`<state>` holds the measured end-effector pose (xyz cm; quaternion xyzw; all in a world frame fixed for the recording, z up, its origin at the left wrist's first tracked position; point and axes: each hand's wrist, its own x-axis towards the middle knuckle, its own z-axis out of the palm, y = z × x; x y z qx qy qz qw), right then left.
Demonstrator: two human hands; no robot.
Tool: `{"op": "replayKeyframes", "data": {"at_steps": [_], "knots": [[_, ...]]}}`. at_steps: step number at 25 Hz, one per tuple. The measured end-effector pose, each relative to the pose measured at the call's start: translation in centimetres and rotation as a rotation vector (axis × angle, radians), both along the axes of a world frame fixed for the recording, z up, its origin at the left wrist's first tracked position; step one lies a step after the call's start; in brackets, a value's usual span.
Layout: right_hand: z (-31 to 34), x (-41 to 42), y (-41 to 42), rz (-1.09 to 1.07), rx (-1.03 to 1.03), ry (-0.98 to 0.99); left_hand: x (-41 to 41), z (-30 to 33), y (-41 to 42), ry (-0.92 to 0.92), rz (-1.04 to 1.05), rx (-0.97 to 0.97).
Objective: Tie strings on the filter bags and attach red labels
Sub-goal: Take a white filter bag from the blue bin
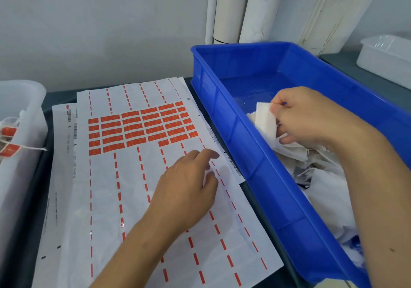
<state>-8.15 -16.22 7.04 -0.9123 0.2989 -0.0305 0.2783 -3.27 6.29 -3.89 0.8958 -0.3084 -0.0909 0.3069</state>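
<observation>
White filter bag [264, 118] pinched in right hand [311, 118] over blue crate [255, 161], left hand [186, 187] relaxed, empty, on label sheet [138, 176] w/ red labels [142, 127] just beyond fingertips; risk: neighbouring bags snag, lift together.

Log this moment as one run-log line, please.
right hand: pinching filter bag in blue bin | left hand: resting on label sheet | red labels: partly used
</observation>
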Motion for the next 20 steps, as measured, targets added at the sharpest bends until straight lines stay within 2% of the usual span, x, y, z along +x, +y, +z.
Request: {"op": "replayKeyframes", "data": {"at_steps": [4, 10, 12, 16, 20], "knots": [[2.7, 0.3, 0.1, 0.005, -0.061, -0.074, -0.2, 1.0, 0.2, 0.015, 0.012, -0.138], [5.5, 3.0, 5.7, 0.189, 0.058, -0.171, 0.0, 4.5, 1.7, 0.154, 0.104, -0.653], [4.4, 4.3, 8.8, 0.276, 0.102, -0.164, 0.3, 5.0, 2.6, 0.134, 0.164, -0.737], [0.0, 6.5, 12.9, 0.315, 0.119, -0.106, 1.8, 3.4, 5.0, 0.078, 0.295, -0.597], [-5.0, 8.0, 14.8, 0.31, 0.322, -0.039, 3.1, 0.2, 7.2, 0.059, 0.373, -0.42]]}}
